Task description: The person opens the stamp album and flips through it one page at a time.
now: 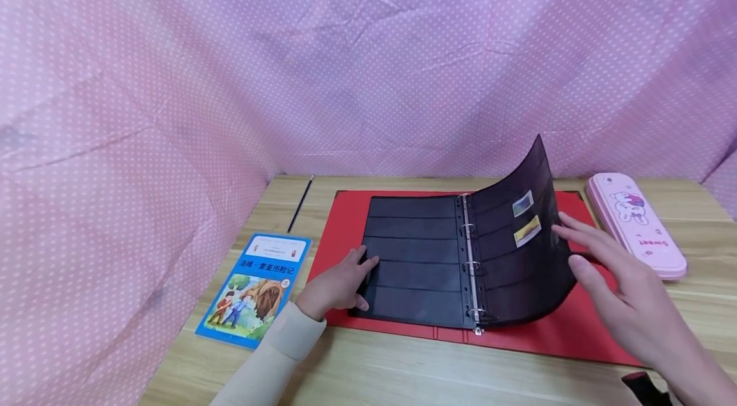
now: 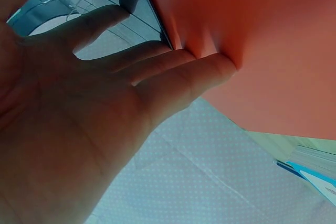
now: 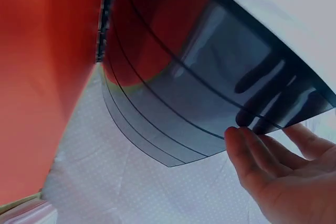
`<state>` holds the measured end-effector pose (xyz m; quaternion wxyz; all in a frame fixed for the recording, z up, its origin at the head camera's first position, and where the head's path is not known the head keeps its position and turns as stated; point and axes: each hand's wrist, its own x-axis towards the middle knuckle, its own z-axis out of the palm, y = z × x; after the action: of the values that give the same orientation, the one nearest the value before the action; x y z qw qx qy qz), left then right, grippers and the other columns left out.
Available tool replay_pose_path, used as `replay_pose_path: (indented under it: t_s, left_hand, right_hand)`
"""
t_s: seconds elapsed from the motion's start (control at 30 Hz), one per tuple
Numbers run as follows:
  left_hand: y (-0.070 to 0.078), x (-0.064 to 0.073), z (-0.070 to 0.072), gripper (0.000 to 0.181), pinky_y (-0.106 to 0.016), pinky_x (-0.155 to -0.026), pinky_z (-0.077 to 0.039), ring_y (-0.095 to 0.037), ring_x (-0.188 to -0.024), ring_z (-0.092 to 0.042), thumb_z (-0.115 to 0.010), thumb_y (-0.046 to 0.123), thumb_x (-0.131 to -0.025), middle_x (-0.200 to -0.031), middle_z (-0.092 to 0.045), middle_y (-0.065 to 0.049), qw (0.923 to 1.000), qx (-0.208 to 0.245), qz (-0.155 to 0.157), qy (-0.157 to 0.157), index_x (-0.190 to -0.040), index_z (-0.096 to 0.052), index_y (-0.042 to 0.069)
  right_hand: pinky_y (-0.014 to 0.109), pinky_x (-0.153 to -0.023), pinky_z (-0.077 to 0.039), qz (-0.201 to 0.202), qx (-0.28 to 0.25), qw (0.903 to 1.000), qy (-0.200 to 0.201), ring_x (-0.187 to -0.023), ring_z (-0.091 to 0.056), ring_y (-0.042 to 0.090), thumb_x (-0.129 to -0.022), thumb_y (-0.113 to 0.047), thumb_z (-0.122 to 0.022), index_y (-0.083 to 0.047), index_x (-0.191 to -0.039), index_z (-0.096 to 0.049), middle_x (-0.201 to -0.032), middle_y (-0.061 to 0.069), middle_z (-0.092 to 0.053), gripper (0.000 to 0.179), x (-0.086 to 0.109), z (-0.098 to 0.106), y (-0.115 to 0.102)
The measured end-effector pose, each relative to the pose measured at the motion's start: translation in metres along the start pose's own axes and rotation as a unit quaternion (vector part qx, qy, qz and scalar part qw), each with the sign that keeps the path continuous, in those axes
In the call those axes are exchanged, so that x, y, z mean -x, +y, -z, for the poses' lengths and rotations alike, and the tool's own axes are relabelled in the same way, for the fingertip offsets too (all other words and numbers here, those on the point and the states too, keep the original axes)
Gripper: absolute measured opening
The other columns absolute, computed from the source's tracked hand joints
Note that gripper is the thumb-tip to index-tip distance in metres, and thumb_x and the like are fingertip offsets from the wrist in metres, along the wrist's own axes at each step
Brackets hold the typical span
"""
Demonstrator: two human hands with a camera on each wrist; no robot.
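Observation:
A red ring-bound stamp album (image 1: 345, 220) lies spread on the table, with black pocket pages on a metal ring spine (image 1: 472, 259). Its left black page (image 1: 414, 249) lies flat. My left hand (image 1: 340, 281) rests at that page's outer edge; in the left wrist view its straight fingers (image 2: 178, 77) touch the red cover. The right black page (image 1: 501, 265) is lifted and curved, and my right hand (image 1: 624, 281) holds its outer edge between thumb and fingers. Two stamps sit in its pockets, a bluish stamp (image 1: 523, 204) above a yellowish stamp (image 1: 527, 231).
A blue picture-covered book (image 1: 253, 291) lies left of the album, with a dark pencil (image 1: 301, 203) behind it. To the right is a pink pencil case (image 1: 639, 227). A black object with a red end (image 1: 645, 387) shows at the bottom right. Pink dotted cloth (image 1: 368, 61) hangs behind the table.

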<state>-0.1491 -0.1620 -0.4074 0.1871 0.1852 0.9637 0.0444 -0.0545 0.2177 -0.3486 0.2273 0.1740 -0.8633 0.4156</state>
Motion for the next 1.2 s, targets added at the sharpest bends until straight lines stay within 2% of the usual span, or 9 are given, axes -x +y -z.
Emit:
replay_pose_path:
  t_s: [0.13, 0.37, 0.57, 0.7, 0.83, 0.97, 1.07, 1.2]
  left_hand:
    - [0.001, 0.0, 0.0, 0.09, -0.039, -0.084, -0.052, -0.033, -0.138, -0.021, -0.085, 0.023, -0.069, -0.153, -0.023, -0.012, 1.0, 0.0, 0.003, -0.003, -0.146, -0.039, 0.019]
    - [0.001, -0.002, 0.0, 0.09, -0.039, -0.083, -0.053, -0.032, -0.139, -0.02, -0.085, 0.022, -0.069, -0.153, -0.022, -0.012, 1.0, 0.003, 0.005, -0.004, -0.146, -0.038, 0.02]
    - [0.0, -0.002, -0.001, 0.091, -0.039, -0.082, -0.053, -0.033, -0.139, -0.02, -0.085, 0.022, -0.068, -0.153, -0.023, -0.012, 1.0, 0.003, 0.003, -0.002, -0.146, -0.039, 0.019]
    - [-0.002, -0.002, -0.002, 0.09, -0.039, -0.083, -0.053, -0.033, -0.138, -0.021, -0.085, 0.024, -0.069, -0.153, -0.023, -0.012, 1.0, 0.003, 0.0, -0.001, -0.146, -0.039, 0.02]
    - [-0.007, -0.002, -0.002, 0.088, -0.04, -0.086, -0.051, -0.033, -0.138, -0.023, -0.084, 0.028, -0.07, -0.153, -0.023, -0.011, 0.9999, 0.013, -0.008, -0.003, -0.146, -0.04, 0.021]
    - [-0.015, 0.001, 0.005, 0.079, -0.043, -0.09, -0.048, -0.033, -0.135, -0.028, -0.08, 0.032, -0.076, -0.151, -0.028, -0.011, 0.9983, 0.052, -0.025, 0.003, -0.144, -0.042, 0.019]
    - [-0.02, 0.006, 0.018, 0.069, -0.045, -0.093, -0.046, -0.031, -0.132, -0.033, -0.074, 0.032, -0.083, -0.147, -0.034, -0.01, 0.9938, 0.094, -0.042, 0.042, -0.143, -0.044, 0.018]
    - [-0.022, 0.011, 0.04, 0.059, -0.044, -0.093, -0.046, -0.026, -0.129, -0.038, -0.067, 0.03, -0.089, -0.144, -0.039, -0.005, 0.9817, 0.132, -0.066, 0.12, -0.143, -0.044, 0.02]
  right_hand:
    - [0.012, -0.101, -0.025, 0.028, -0.025, 0.9993, -0.001, -0.132, -0.037, 0.015, -0.092, 0.005, -0.049, -0.007, -0.132, -0.055, -0.141, 0.008, -0.045, 0.043, -0.008, -0.001, -0.008]
    - [0.014, -0.098, -0.031, 0.074, -0.047, 0.9961, 0.005, -0.129, -0.04, 0.018, -0.091, 0.007, -0.044, 0.0, -0.132, -0.053, -0.14, 0.015, -0.045, 0.043, -0.012, -0.005, -0.01]
    - [0.02, -0.102, -0.029, 0.135, -0.098, 0.986, 0.004, -0.127, -0.041, 0.021, -0.094, 0.0, -0.04, 0.009, -0.135, -0.044, -0.137, 0.023, -0.044, 0.042, -0.018, -0.011, -0.007]
    - [0.021, -0.095, -0.037, 0.156, -0.144, 0.977, -0.02, -0.122, -0.047, 0.023, -0.098, -0.007, -0.04, 0.012, -0.139, -0.035, -0.136, 0.025, -0.044, 0.045, -0.024, -0.018, -0.008]
    - [0.023, -0.092, -0.04, 0.161, -0.166, 0.9714, -0.055, -0.124, -0.044, 0.027, -0.098, -0.008, -0.042, 0.01, -0.141, -0.03, -0.139, 0.026, -0.04, 0.048, -0.029, -0.026, -0.009]
    - [0.021, -0.093, -0.04, 0.142, -0.146, 0.9736, -0.103, -0.125, -0.043, 0.026, -0.093, -0.001, -0.049, 0.002, -0.145, -0.03, -0.142, 0.017, -0.039, 0.055, -0.03, -0.037, -0.006]
    - [0.018, -0.097, -0.037, 0.101, -0.1, 0.9783, -0.151, -0.127, -0.041, 0.019, -0.091, -0.002, -0.055, -0.012, -0.146, -0.035, -0.145, 0.004, -0.039, 0.06, -0.025, -0.049, 0.0]
    - [0.024, -0.098, -0.04, 0.053, -0.029, 0.977, -0.205, -0.127, -0.04, 0.012, -0.093, -0.02, -0.062, -0.025, -0.135, -0.051, -0.144, -0.01, -0.04, 0.044, -0.015, -0.065, 0.012]
